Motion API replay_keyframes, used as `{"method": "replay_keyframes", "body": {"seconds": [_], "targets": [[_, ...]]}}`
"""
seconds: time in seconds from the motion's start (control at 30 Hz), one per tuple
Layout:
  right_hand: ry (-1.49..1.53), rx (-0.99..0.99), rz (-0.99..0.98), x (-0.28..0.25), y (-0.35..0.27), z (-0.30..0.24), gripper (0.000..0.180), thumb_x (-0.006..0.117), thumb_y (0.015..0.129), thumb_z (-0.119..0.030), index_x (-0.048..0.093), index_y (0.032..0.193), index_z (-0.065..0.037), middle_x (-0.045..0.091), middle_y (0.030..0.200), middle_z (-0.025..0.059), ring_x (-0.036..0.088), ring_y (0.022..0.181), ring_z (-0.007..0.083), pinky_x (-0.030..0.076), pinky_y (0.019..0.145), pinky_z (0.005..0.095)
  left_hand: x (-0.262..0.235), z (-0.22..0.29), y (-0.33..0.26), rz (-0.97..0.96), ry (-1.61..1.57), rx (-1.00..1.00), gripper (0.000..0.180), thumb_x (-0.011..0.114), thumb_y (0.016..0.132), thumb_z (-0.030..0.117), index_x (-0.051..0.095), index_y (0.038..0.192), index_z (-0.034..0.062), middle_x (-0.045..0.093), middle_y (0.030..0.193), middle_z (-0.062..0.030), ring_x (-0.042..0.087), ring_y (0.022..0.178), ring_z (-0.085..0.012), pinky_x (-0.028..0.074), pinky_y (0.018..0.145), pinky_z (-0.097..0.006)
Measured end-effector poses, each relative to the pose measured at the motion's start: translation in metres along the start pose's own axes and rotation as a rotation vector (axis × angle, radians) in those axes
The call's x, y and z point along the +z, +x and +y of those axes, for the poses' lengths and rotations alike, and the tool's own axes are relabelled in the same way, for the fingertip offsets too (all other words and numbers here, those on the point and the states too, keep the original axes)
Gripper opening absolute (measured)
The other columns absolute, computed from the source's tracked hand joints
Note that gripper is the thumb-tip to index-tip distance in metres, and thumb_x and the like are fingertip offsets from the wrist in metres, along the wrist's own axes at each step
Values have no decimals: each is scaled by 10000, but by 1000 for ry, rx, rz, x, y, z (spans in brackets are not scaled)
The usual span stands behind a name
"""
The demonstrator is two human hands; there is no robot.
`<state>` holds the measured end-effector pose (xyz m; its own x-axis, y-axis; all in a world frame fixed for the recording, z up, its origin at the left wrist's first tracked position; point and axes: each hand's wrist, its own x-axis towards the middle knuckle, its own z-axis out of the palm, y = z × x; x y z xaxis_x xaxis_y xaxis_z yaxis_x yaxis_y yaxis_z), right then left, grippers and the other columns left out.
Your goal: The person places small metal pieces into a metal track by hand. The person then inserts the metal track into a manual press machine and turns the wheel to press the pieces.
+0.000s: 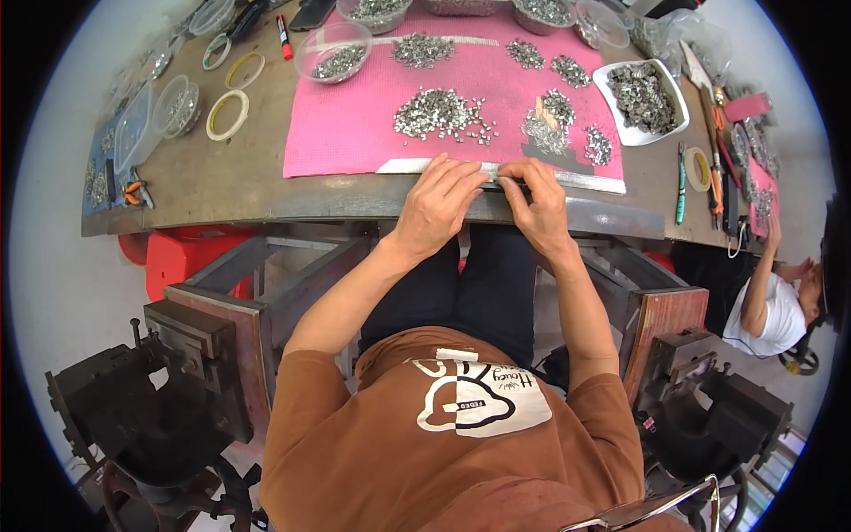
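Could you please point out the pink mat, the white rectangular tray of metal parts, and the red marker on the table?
pink mat [346, 133]: head view, bare left part.
white rectangular tray [606, 96]: head view, left rim.
red marker [284, 37]: head view, mid-barrel.

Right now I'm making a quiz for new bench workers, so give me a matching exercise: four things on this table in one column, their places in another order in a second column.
Things:
1. Red marker
2. White tray of metal bits
3. Pliers
4. Long strip

Places:
A. Far left end of the table
B. Near edge of the pink mat, under both hands
C. Right of the pink mat
D. Far side, left of the pink mat

Pairs: 1-D, 2-C, 3-A, 4-B
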<state>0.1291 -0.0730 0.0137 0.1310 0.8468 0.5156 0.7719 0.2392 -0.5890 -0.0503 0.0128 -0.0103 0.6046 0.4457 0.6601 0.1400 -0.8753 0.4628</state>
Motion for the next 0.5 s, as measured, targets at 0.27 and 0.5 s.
{"method": "replay_keyframes", "body": {"seconds": [0.27,0.5], "targets": [[-71,-103,39,4,2,-1,152,728,834,16,639,948,-31,675,925,97,643,855,292,463,795,384,3,3,-6,43,-93,-130,308,693,866,-14,632,1168,7,683,1197,-139,643,1159,-323,443,1095,-516],[-79,-61,26,3,-1,-2,169,728,824,22,642,963,-18,673,937,105,633,855,305,472,805,397,-4,4,-3,80,-123,-163,272,736,863,18,642,1119,20,709,1182,-116,661,1151,-310,447,1091,-517]]}}
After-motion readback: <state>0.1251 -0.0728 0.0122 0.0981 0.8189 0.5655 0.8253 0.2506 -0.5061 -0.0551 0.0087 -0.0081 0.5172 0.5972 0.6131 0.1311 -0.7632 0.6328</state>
